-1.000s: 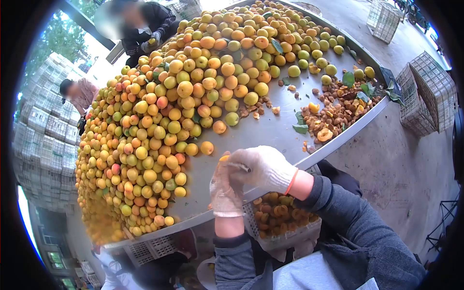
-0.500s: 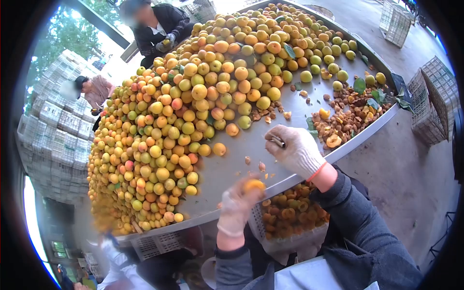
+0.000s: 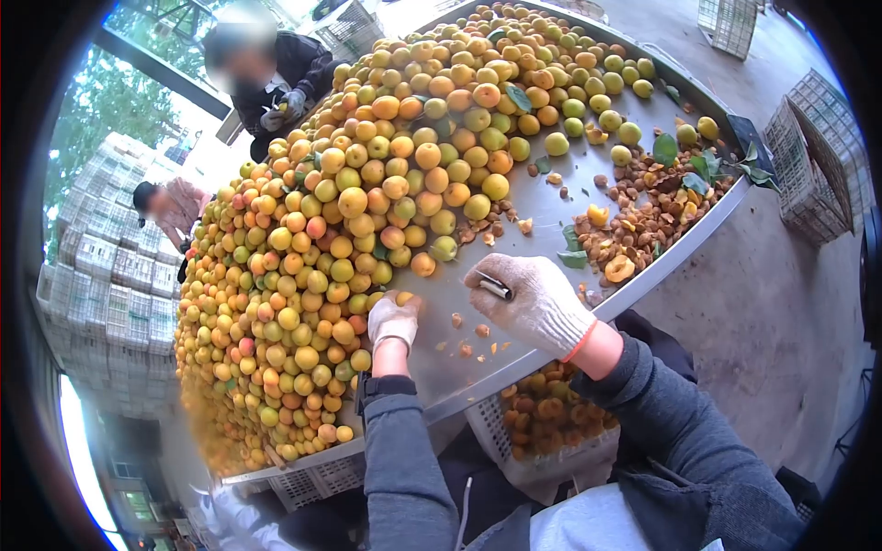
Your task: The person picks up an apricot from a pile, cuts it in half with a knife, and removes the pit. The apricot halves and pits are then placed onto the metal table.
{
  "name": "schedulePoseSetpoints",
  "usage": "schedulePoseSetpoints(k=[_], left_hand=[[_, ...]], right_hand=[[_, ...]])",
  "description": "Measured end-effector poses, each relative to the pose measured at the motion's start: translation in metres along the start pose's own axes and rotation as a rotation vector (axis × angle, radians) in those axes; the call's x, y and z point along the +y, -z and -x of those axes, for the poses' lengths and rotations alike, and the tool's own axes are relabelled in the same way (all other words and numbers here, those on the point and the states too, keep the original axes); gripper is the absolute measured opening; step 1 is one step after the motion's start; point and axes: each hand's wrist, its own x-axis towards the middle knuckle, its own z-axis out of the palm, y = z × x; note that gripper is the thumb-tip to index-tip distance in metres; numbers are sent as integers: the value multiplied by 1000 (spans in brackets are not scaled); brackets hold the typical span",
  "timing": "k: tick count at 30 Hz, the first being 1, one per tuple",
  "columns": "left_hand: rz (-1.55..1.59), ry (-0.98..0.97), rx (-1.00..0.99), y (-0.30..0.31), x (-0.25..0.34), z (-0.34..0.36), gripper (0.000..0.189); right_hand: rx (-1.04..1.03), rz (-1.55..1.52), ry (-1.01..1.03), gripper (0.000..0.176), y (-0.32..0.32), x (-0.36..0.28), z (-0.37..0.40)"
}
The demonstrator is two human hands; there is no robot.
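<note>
My left hand, in a pale knitted glove, is at the near edge of a big heap of apricots. Its fingers are closed around one apricot. Over the metal table, my right hand, gloved with an orange cuff edge, is closed on a small tool with a metal end. The rest of that tool is hidden in the fist. A few apricot stones and orange scraps lie between my hands. Below the table edge, a white plastic crate holds opened apricot halves.
Apricot stones with leaves are piled at the table's right corner. One person in gloves works across the heap, another at the far left. White crates are stacked at left; others stand right on the floor.
My left hand has gone from above the crate, where it had a blurred orange apricot piece, forward and left to the heap, where it grips another apricot. My right hand has shifted slightly left.
</note>
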Motion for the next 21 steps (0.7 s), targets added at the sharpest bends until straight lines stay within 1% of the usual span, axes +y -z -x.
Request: schedulePoseSetpoints(k=[1,2,3,4,5,6,7,8,10,11,12,14,15,17,18,19,20,21], left_hand=[[230,49,-203,13,11,9,48],[233,49,-202,9,2,11,48],[811,-4,-327,8,-8,19,49],[1387,-64,-439,7,-18,26,51],[1384,-62,-431,4,-27,35,51],[1614,-116,-407,13,-15,58,52],[1845,-177,-375,18,-6,77,52],[1848,-178,-359,20,-4,89,52],[2065,-232,-473,19,-2,106,49],[2107,-238,-515,17,-2,111,47],[2112,-238,-515,14,0,116,47],[2100,-213,-444,7,5,121,50],[2106,-214,-449,5,6,121,50],[2299,-238,-570,3,8,117,49],[2302,-239,-570,5,9,117,49],[2353,-254,-610,9,13,119,49],[2404,-269,-650,12,14,121,49],[2407,-265,-648,12,13,122,49]], right_hand=[[-46,-111,-47,18,1,-1,1],[-96,-224,-91,18,1,-3,2],[-137,-343,-153,16,1,-5,4],[-140,-347,-149,16,0,-8,7],[-204,-411,-230,15,-2,-11,9],[-272,-473,-310,15,-6,-15,12],[-277,-398,-243,14,-11,-14,16],[-289,-400,-236,14,-16,-12,21],[-290,-277,-58,15,-25,-8,30],[-303,-237,-46,15,-27,-9,33],[-306,-232,-46,15,-30,-8,35],[-296,-139,12,19,-36,-4,38],[-307,-152,-17,19,-37,-5,39],[-310,-144,-13,20,-37,-6,38],[-314,-144,-8,21,-39,-6,36],[-315,-141,-9,21,-40,-5,36],[-331,-192,-37,23,-42,-4,36],[-347,-244,-66,25,-45,-4,36]])
